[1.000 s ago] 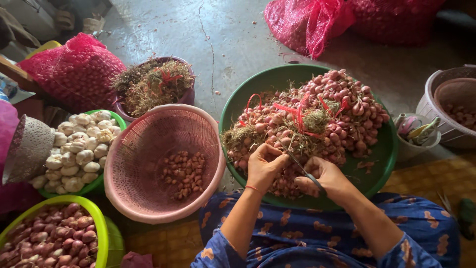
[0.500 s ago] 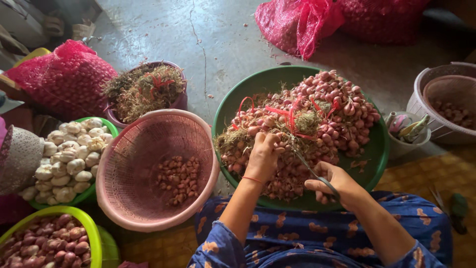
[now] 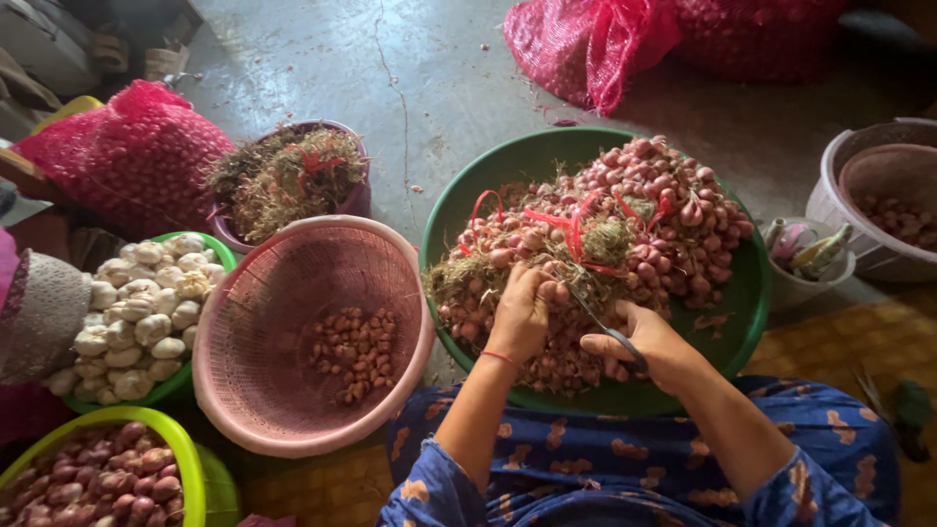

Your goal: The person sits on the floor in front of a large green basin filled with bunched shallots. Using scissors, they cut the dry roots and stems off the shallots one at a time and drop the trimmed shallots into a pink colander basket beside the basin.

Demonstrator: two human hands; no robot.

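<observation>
The shallots lie heaped, with dry roots and red strings, in a wide green basin, and a small bunch at the near edge of the heap sits under the fingers of the left hand. Just right of it, the right hand rests over the basin's near side with a pair of scissors, blades pointing at the bunch. The basin stands on a grey concrete floor. Left of the basin, touching it, is a pink basket with a few trimmed shallots; beyond it a bowl of garlic, and behind the basin red mesh sacks. The left fingers are curled closed on the bunch; the right fingers are wrapped tight through the scissor handles.
</observation>
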